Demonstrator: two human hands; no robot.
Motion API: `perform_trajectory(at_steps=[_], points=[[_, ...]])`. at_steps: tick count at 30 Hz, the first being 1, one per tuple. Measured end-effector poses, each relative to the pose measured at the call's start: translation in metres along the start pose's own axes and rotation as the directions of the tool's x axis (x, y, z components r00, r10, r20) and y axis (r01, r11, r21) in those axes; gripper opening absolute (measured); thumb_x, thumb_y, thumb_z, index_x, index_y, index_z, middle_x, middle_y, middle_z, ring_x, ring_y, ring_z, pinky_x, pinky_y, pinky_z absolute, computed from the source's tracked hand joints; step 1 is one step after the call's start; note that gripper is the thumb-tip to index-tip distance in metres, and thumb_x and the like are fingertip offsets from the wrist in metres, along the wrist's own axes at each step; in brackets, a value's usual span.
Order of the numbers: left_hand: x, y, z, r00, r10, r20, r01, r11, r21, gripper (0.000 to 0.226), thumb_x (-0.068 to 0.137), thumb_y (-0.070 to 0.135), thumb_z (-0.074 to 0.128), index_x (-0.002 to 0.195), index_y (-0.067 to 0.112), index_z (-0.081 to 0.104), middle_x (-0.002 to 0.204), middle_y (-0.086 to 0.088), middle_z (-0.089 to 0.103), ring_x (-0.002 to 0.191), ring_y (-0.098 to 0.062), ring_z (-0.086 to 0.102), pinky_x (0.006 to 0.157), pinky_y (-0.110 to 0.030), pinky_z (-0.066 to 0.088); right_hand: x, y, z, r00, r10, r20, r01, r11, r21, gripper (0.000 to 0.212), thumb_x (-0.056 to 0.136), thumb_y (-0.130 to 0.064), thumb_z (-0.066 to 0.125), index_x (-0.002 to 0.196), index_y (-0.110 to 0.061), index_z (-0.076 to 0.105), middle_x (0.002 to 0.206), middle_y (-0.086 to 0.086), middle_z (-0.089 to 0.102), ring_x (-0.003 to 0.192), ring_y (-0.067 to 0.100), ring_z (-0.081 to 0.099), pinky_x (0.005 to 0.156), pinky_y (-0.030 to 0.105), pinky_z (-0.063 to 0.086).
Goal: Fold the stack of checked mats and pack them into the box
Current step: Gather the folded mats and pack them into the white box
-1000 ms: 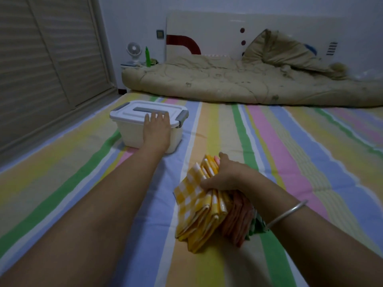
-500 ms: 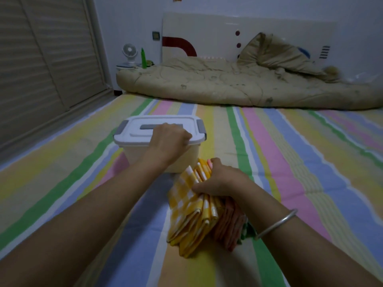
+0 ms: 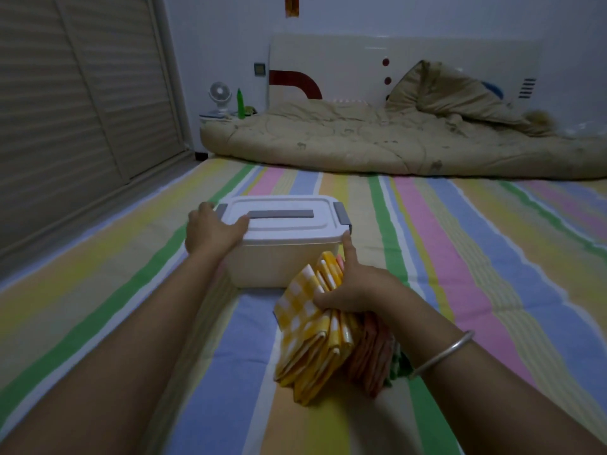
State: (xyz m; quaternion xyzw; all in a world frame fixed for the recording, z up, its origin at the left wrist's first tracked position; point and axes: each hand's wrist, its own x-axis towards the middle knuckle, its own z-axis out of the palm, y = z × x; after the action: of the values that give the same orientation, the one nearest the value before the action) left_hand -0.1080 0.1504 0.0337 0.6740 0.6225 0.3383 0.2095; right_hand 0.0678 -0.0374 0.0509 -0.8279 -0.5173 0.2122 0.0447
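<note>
- Head view: my left grip [image 3: 213, 231] is wrapped over the left end of the box [image 3: 282, 261]. The thumb lies flat on the lid [image 3: 289, 224] and the other fingers curl round by the left latch [image 3: 222, 210].
- My right grip [image 3: 358, 285] has the folded mats [image 3: 312, 336] pinched, thumb across the top yellow one. Its forefinger pokes forward and touches the box corner just ahead.
- The mats sit under and just behind the right grip on the striped bed sheet [image 3: 460, 257], fanned out on edge. They look pressed up against the box front.
- Handling guess: thin cloth, light and floppy, and the bundle wants to splay. I'd squeeze across the whole stack near the folds, not grab one layer.
- The box looks like light hard plastic and will probably skate on the sheet, so brace one end while popping the latches.
- Can't see: the lid's on, so the inside is hidden. The orange and green mats are mostly buried under my right wrist, so no count. Left fingertips are behind the box, and it's dim.
</note>
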Motion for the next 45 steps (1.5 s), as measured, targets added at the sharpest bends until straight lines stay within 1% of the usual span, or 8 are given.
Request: perform_trajectory(at_steps=[7, 14, 17, 19, 23, 27, 33, 45], points=[[0.015, -0.014, 0.002, 0.959, -0.273, 0.073, 0.278, 0.860, -0.428, 0.038, 0.080, 0.041, 0.071, 0.107, 0.020, 0.054, 0.117, -0.011, 0.062, 0.095, -0.033, 0.062, 0.083, -0.048, 0.058, -0.005, -0.005, 0.003, 0.998, -0.024, -0.063, 0.021, 0.999, -0.041, 0.127, 0.076, -0.066, 0.063, 0.138, -0.032, -0.043, 0.094, 0.008, 0.064, 0.082, 0.029, 0.065, 0.068, 0.035, 0.050], [0.020, -0.022, 0.001, 0.916, -0.370, 0.156, 0.392, 0.743, -0.543, 0.026, 0.091, 0.030, 0.066, 0.081, 0.007, 0.062, 0.099, -0.019, 0.069, 0.081, -0.032, 0.065, 0.067, -0.041, 0.058, -0.002, -0.003, -0.001, 1.000, -0.007, -0.010, 0.007, 1.000, -0.028, 0.123, 0.075, -0.065, 0.065, 0.146, -0.033, -0.030, 0.123, 0.011, 0.061, 0.096, 0.031, 0.063, 0.085, 0.041, 0.053], [0.010, -0.006, -0.003, 0.975, -0.199, -0.098, 0.193, 0.979, -0.070, 0.033, 0.095, 0.022, 0.053, 0.125, 0.010, 0.053, 0.132, -0.018, 0.053, 0.114, -0.038, 0.056, 0.097, -0.045, 0.047, -0.004, -0.002, 0.000, 1.000, -0.007, -0.021, 0.006, 1.000, -0.019, 0.122, 0.075, -0.065, 0.065, 0.147, -0.033, -0.028, 0.129, 0.010, 0.058, 0.101, 0.030, 0.062, 0.087, 0.040, 0.053], [-0.003, 0.018, -0.004, 0.969, 0.163, -0.184, -0.137, 0.980, 0.144, 0.037, 0.092, 0.018, 0.054, 0.130, 0.015, 0.054, 0.135, -0.014, 0.049, 0.122, -0.035, 0.048, 0.101, -0.043, 0.039, -0.004, -0.001, 0.000, 1.000, 0.000, -0.013, 0.000, 1.000, -0.024, 0.122, 0.076, -0.066, 0.065, 0.147, -0.032, -0.028, 0.128, 0.010, 0.058, 0.101, 0.030, 0.062, 0.086, 0.039, 0.053], [-0.022, 0.066, 0.015, 0.742, 0.618, 0.259, -0.646, 0.763, 0.033, 0.029, 0.097, 0.020, 0.049, 0.123, 0.019, 0.061, 0.134, -0.008, 0.054, 0.127, -0.026, 0.044, 0.103, -0.041, 0.040, -0.004, -0.001, -0.001, 1.000, -0.005, -0.002, 0.005, 1.000, -0.024, 0.122, 0.076, -0.067, 0.064, 0.147, -0.032, -0.029, 0.128, 0.011, 0.058, 0.100, 0.031, 0.062, 0.084, 0.040, 0.053], [-0.034, 0.087, 0.035, 0.578, 0.601, 0.552, -0.750, 0.658, 0.070, 0.041, 0.096, 0.009, 0.049, 0.136, 0.018, 0.053, 0.140, -0.008, 0.050, 0.127, -0.026, 0.045, 0.104, -0.041, 0.040, -0.002, 0.000, 0.001, 1.000, -0.012, -0.024, 0.011, 0.999, -0.035, 0.124, 0.075, -0.067, 0.064, 0.147, -0.031, -0.029, 0.122, 0.011, 0.061, 0.097, 0.030, 0.063, 0.081, 0.039, 0.053], [-0.044, 0.110, 0.051, 0.627, 0.396, 0.671, -0.724, 0.615, 0.313, 0.050, 0.101, 0.028, 0.044, 0.149, 0.033, 0.028, 0.149, -0.011, 0.027, 0.133, -0.037, 0.033, 0.107, -0.066, 0.027, 0.001, 0.001, 0.004, 0.999, -0.006, -0.039, 0.004, 0.999, -0.043, 0.124, 0.074, -0.068, 0.064, 0.148, -0.031, -0.028, 0.131, 0.012, 0.058, 0.106, 0.032, 0.061, 0.087, 0.040, 0.051], [-0.046, 0.116, 0.063, 0.626, 0.367, 0.688, -0.707, 0.638, 0.303, 0.055, 0.100, 0.038, 0.046, 0.148, 0.046, 0.022, 0.156, -0.010, 0.018, 0.141, -0.039, 0.022, 0.107, -0.074, 0.014, 0.007, 0.003, 0.006, 0.999, 0.017, -0.046, -0.018, 0.999, -0.031, 0.127, 0.069, -0.072, 0.063, 0.148, -0.030, -0.026, 0.131, 0.010, 0.058, 0.108, 0.032, 0.060, 0.091, 0.041, 0.050]])
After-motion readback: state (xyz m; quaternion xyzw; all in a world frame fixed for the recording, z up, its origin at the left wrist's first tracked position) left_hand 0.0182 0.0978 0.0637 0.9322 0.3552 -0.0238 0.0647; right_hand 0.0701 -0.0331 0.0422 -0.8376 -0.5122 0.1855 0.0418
